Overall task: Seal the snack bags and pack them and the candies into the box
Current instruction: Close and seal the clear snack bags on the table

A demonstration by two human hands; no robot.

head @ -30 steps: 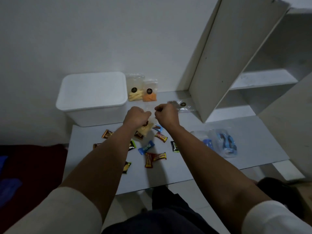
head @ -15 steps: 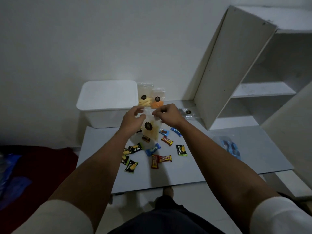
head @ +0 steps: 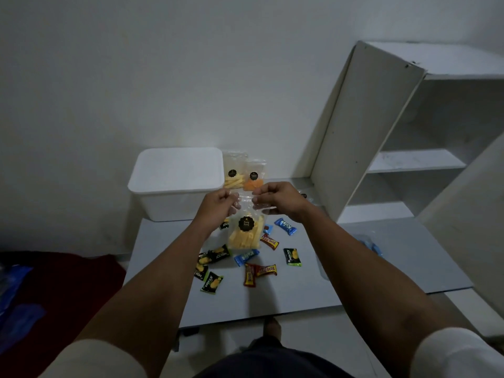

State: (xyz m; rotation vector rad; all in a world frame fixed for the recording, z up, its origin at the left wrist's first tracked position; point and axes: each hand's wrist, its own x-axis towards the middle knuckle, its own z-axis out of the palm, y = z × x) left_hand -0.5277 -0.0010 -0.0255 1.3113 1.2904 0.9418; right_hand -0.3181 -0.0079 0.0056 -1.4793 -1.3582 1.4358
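Two bare forearms reached forward over a low grey desk (head: 313, 293) in a dim room; the left hand (head: 218, 204) and the right hand (head: 276, 197) each pinched a top corner of a clear snack bag (head: 244, 233), fingers curled round its upper edge, so that it hung upright between them above the desk, yellow strips in its lower half and a dark round label on its front. Behind the hands, against the wall, a white box (head: 174, 184) stood with its lid on; just beside it two more snack bags (head: 242, 173) leaned upright, one with yellow pieces, one with orange. Wrapped candies (head: 246, 259) lay scattered on the desk below the held bag, black-and-green, blue, and red; some were partly covered by the bag and the left wrist. A white shelf unit (head: 409, 159) stood at the right; a blue plastic object (head: 369, 246) near the right forearm was too blurred to make out; whether the held bag's seal was closed could not be told. A dark red cloth (head: 54, 279) lay on the floor at the left. Compared with half a second before, the bag hung much the same, and the hands were a little farther apart along its top.
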